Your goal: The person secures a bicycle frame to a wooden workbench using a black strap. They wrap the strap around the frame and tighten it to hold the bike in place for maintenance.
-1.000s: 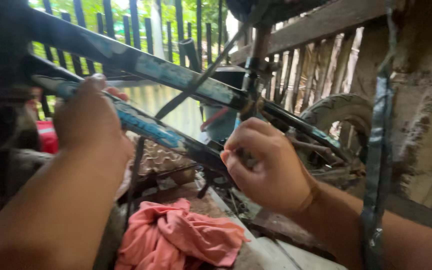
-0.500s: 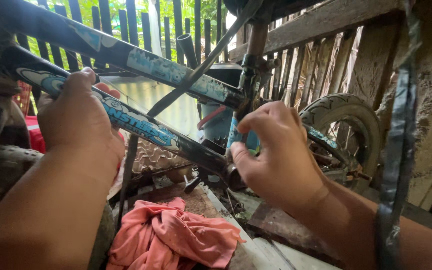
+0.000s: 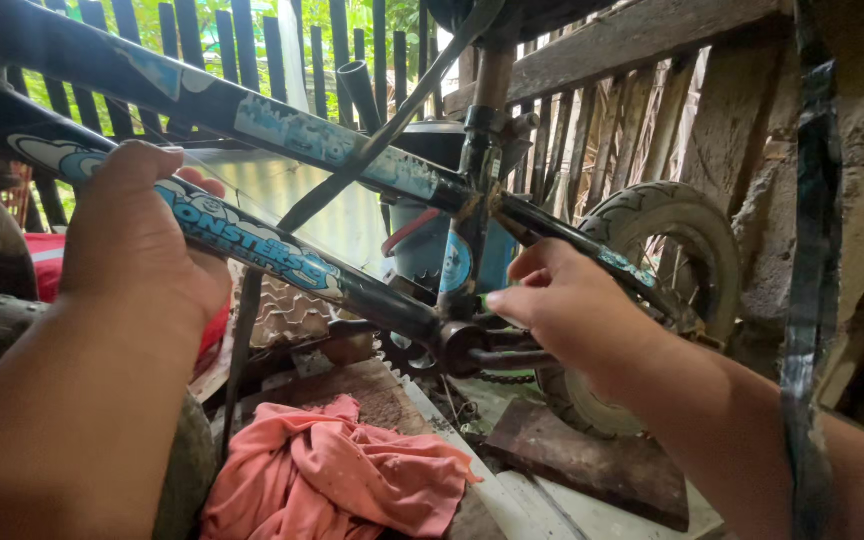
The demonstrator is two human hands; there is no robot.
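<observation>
A small black-and-blue bicycle frame (image 3: 342,150) stands across the view. My left hand (image 3: 137,240) grips its lower tube (image 3: 282,258) near the left. My right hand (image 3: 572,305) is at the bottom bracket (image 3: 457,345), where the tubes meet, fingers curled near the crank and chain; whether it holds anything I cannot tell. The small rear wheel (image 3: 652,235) with a grey knobby tyre sits behind my right hand.
A crumpled pink cloth (image 3: 337,475) lies below the frame on boards. A dark flat plank (image 3: 592,460) lies under the wheel. A dark slatted fence (image 3: 252,50) and a wooden wall (image 3: 652,110) stand behind. A dark strap (image 3: 812,270) hangs at right. Something red (image 3: 47,260) sits at left.
The camera has moved closer and lower. My right hand shifted down and right along the frame toward the bottom bracket. My left hand stays on the lower tube.
</observation>
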